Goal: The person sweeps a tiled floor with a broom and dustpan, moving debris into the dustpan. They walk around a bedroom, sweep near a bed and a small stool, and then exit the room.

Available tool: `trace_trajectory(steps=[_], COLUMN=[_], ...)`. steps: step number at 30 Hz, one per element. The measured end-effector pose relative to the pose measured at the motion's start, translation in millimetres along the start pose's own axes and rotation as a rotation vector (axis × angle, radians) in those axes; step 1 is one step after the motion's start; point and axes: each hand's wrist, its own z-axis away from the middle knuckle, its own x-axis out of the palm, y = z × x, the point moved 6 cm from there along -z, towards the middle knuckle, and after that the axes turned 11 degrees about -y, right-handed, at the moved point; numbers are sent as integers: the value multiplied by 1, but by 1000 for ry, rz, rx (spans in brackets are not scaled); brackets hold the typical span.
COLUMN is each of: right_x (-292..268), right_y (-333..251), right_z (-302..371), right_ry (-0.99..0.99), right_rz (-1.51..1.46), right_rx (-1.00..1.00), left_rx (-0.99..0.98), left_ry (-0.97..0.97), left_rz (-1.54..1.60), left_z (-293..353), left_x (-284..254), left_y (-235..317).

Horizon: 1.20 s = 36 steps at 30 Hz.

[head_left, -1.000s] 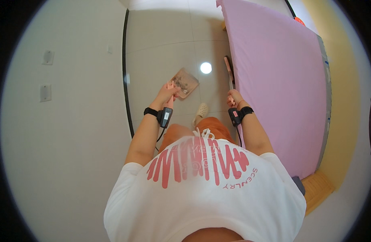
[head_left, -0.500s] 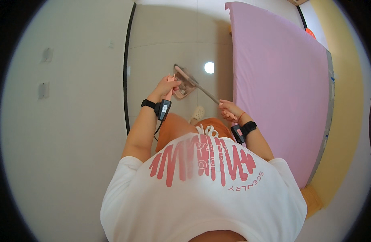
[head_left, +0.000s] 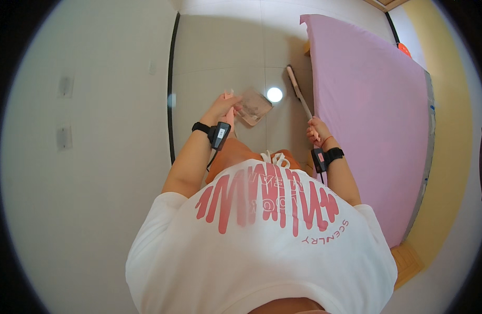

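My left hand [head_left: 223, 107] is closed around the pink handle of a dustpan [head_left: 255, 108]. The dustpan's pan looks see-through with a pinkish rim, and greyish debris shows in it. My right hand [head_left: 318, 131] grips the handle of a long broom [head_left: 295, 83]. Its pink head with dark bristles is at the far end, over the floor beside the bed and apart from the dustpan. Both wrists carry black straps with small black boxes.
A bed-like surface with a pink sheet [head_left: 372, 120] fills the right side. On the left rises a pale wall [head_left: 104, 183] with two switch plates and a dark skirting strip [head_left: 170, 89]. Light tiles cover the floor [head_left: 220, 47], with a bright reflection on them.
The broom head has swung right, away from the dustpan to beside the bed. My right hand has moved slightly right and up; the dustpan has shifted a little right.
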Motion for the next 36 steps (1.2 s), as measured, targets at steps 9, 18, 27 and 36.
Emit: trace_trajectory(steps=[9, 18, 27, 36], right_x=[-4, 37, 63, 36], right_y=[-11, -66, -77, -127], right_z=[8, 66, 49, -35], right_ry=[-74, -247, -115, -25], right_rz=[-5, 297, 146, -189], right_rx=[111, 34, -80, -33], left_rx=[82, 40, 82, 157], left_ry=[-2, 27, -87, -60], left_rz=[-3, -181, 84, 68], left_z=[29, -15, -21, -34], left_x=[86, 153, 44, 10], left_y=[82, 176, 163, 160])
